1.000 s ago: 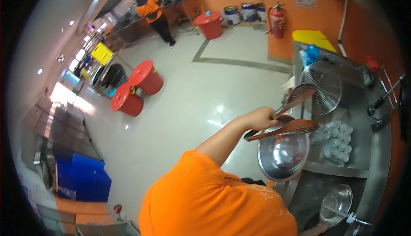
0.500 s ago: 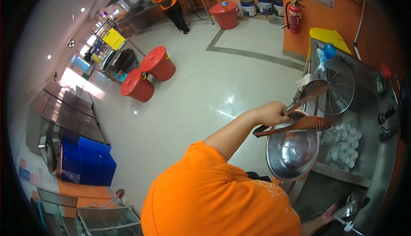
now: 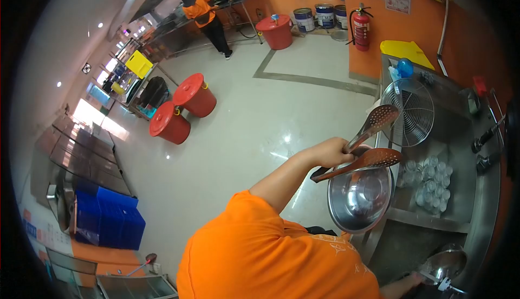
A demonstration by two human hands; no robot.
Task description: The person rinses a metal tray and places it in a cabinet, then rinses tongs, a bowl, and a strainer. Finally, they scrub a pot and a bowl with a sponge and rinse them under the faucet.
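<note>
My left hand [image 3: 335, 151] is closed around the handles of two brown slotted spoons, an upper one [image 3: 382, 117] and a lower one [image 3: 379, 158]. Directly beneath them is a large shiny steel bowl [image 3: 357, 198] at the sink's front edge; whether the same hand also grips its rim is hidden. Down at the lower right, my right hand [image 3: 416, 279] is blurred beside a shiny rounded metal vessel [image 3: 450, 261] in the near sink basin. A white fitting [image 3: 444, 284] sits by that vessel. The right fingers do not show clearly.
Several clear glasses [image 3: 433, 182] stand in the far basin, below a round wire strainer [image 3: 409, 112]. Black taps [image 3: 482, 142] line the sink's back. Red lidded bins [image 3: 195, 95] stand on the floor. Another person [image 3: 203, 14] works at a far counter.
The whole view has shifted slightly, so the spoons and bowl appear further left. My right hand, earlier with its fingers spread, is now blurred close to the metal vessel, which has tilted.
</note>
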